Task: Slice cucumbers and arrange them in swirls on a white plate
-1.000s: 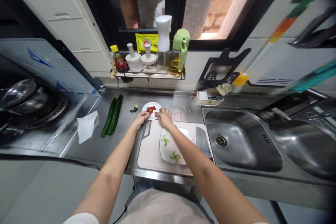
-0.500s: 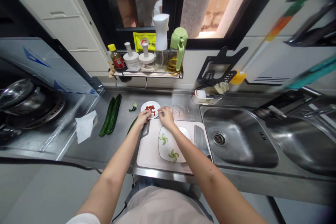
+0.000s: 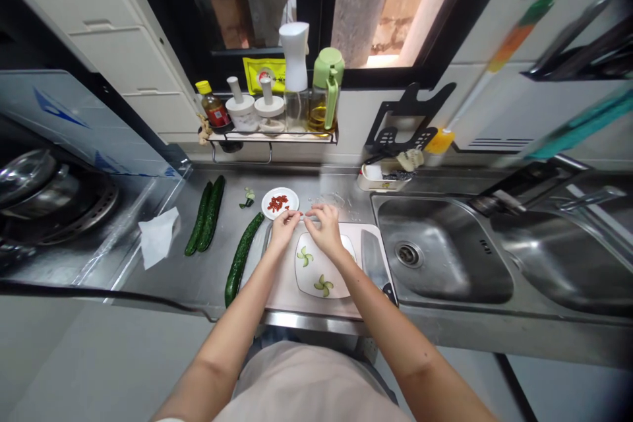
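Note:
My left hand (image 3: 285, 227) is closed in a pinch, with a tiny red piece that looks like a goji berry (image 3: 301, 213) at its fingertips. Almost touching it, my right hand (image 3: 324, 227) has its thumb and fingers drawn together; whatever they hold is too small to make out. Just beyond the left hand, a small white dish (image 3: 266, 202) bears several red goji berries (image 3: 277, 203). Under the right forearm lies a white square plate (image 3: 306, 282) with pinwheel-shaped cucumber slices (image 3: 324, 285) on it. The plate rests on a pale cutting board (image 3: 281, 303).
A knife (image 3: 373, 260) lies on the board's right side, beside the sink (image 3: 455, 264). One cucumber (image 3: 242, 260) is left of the board, two more cucumbers (image 3: 210, 214) farther left. Cucumber scraps (image 3: 247, 198) and a white paper towel (image 3: 158, 237) lie on the counter. A seasoning rack (image 3: 277, 137) hangs behind.
Both hands have moved back from the dish toward me and come together above the plate's far edge. A red berry now shows at the left fingertips. The view has shifted slightly.

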`<state>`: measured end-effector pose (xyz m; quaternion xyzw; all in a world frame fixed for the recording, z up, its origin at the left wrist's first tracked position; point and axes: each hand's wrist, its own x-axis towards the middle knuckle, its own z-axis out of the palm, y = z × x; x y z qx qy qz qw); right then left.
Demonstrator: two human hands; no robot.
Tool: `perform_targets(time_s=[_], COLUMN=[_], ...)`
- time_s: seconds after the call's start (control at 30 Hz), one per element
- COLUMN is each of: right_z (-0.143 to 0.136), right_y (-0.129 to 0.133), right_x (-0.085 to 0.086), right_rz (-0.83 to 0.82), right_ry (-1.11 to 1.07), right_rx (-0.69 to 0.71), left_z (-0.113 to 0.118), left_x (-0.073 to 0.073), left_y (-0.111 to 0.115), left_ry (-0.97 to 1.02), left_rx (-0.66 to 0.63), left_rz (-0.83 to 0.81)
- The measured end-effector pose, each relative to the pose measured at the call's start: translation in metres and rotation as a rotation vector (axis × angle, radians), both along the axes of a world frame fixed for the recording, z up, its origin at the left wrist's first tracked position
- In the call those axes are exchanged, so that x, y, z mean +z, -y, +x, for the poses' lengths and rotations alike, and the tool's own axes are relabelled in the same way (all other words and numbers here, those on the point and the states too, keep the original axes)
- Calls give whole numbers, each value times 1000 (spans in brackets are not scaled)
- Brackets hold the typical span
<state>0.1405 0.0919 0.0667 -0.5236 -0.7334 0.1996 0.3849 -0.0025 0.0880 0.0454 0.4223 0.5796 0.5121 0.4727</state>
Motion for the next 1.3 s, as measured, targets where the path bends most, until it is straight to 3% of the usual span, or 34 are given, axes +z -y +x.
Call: perform_targets(time_s=[0.13,0.33,0.77,1.13,1.3], right_z=[13,28,53,72,92], right_y=[16,32,47,55,59], right_x=[4,7,7,9,7], right_rz=[19,24,44,35,8], right_ry=[-29,-72,-63,-46,0], right_rx=[-22,-48,-51,-69,-95], left_z=[17,34,56,64,61], left_x=[9,17,15,16,9], left_y=[19,36,45,53,54], left_ry=[-14,18,35,-5,-105], left_rx=[-1,-52,-142,-214,-238], left_rz=[83,64,87,68,43])
